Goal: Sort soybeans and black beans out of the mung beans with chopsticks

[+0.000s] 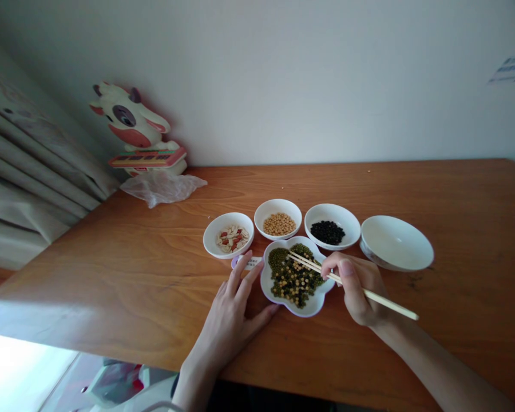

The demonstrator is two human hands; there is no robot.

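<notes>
My right hand is closed around a pair of wooden chopsticks, whose tips reach into a white flower-shaped dish of mixed green, black and yellow beans. Flat on the wooden table lies my left hand, fingers spread, thumb and fingers touching the left rim of that dish. Behind it stand three small white bowls: one with pale seeds and red bits, one with yellow soybeans, one with black beans.
An empty white bowl sits to the right of the black beans. A small white label lies under my left fingertips. A cartoon cow toy and a crumpled clear plastic bag stand at the back left. Curtain on the left.
</notes>
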